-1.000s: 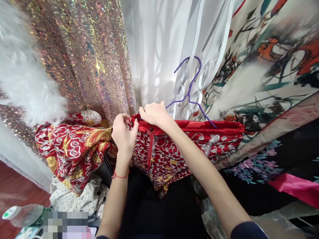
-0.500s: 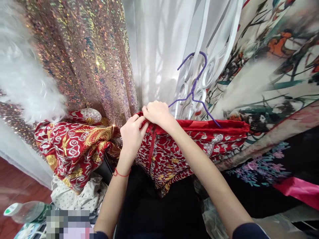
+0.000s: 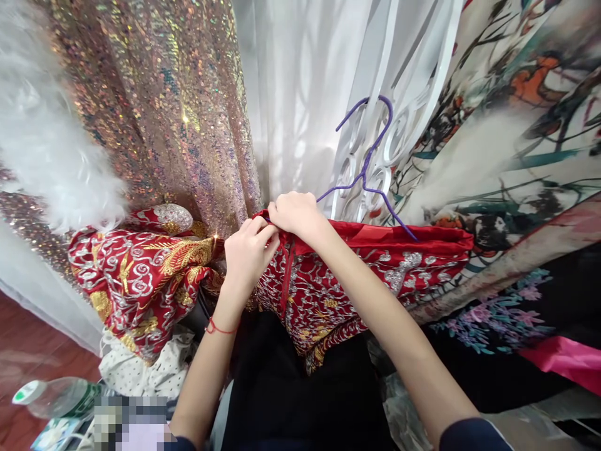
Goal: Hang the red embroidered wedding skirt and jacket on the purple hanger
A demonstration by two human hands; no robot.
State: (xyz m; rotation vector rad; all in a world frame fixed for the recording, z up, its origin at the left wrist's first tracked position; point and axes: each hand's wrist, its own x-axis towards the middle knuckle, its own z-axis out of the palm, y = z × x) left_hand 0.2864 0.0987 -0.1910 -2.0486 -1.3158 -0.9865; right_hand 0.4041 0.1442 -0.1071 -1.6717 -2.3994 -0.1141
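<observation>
A red skirt-like garment (image 3: 323,300) with silver and gold embroidery spreads in front of me, its plain red band along the top edge. Both hands grip that band near its left end. My left hand (image 3: 248,254) has its fingers curled on the edge. Just right of it and touching, my right hand (image 3: 295,213) is closed over the same edge, back of the hand up. A purple hanger (image 3: 364,172) stands behind the band, its lower arms running down to the garment; its left end is hidden by my right hand.
A second embroidered red garment (image 3: 141,275) lies at left above a dotted white cloth (image 3: 148,366). A plastic bottle (image 3: 61,396) lies at lower left. Behind hang a sequin fabric (image 3: 188,113) and a white curtain (image 3: 300,113). White scrollwork (image 3: 399,119) and patterned fabric (image 3: 507,150) stand at right.
My left hand has shifted slightly left and its wrist has lowered a little, fingers still on the band. My right hand keeps its hold. The view has moved very slightly.
</observation>
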